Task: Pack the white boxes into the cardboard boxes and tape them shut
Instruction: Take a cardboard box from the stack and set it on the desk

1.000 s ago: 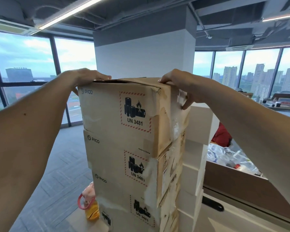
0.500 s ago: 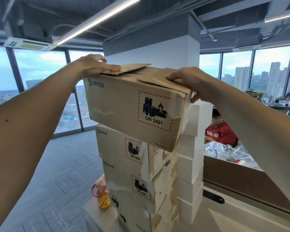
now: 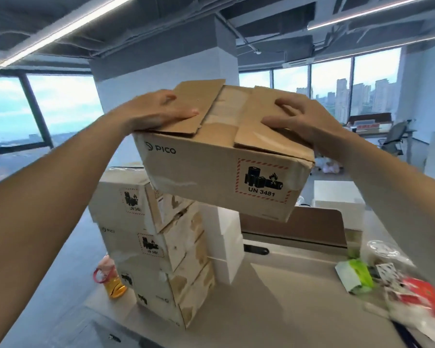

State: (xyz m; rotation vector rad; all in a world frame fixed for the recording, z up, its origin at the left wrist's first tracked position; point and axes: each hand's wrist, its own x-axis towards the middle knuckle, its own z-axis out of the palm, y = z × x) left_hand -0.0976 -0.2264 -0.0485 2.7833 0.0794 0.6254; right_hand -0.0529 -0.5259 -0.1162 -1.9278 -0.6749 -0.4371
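A cardboard box (image 3: 211,177) marked PICO and UN 3481 hangs in the air, tilted, above the table. My left hand (image 3: 156,114) presses on its loose left top flap. My right hand (image 3: 296,119) lies on the right flap and grips the box's far right edge. Below and to the left stands a stack of three more cardboard boxes (image 3: 146,242). Behind that stack is a column of white boxes (image 3: 226,242), partly hidden by it.
The beige table (image 3: 274,305) carries clutter at the right: a green-and-white packet (image 3: 354,275), plastic wrappers and a red item (image 3: 422,295). An orange bottle (image 3: 111,280) sits left of the stack. A brown partition (image 3: 312,227) runs behind the table; a white pillar stands beyond.
The top box has been lifted off the stack and carried right and toward me. The view has dropped, so the tabletop and its clutter now show.
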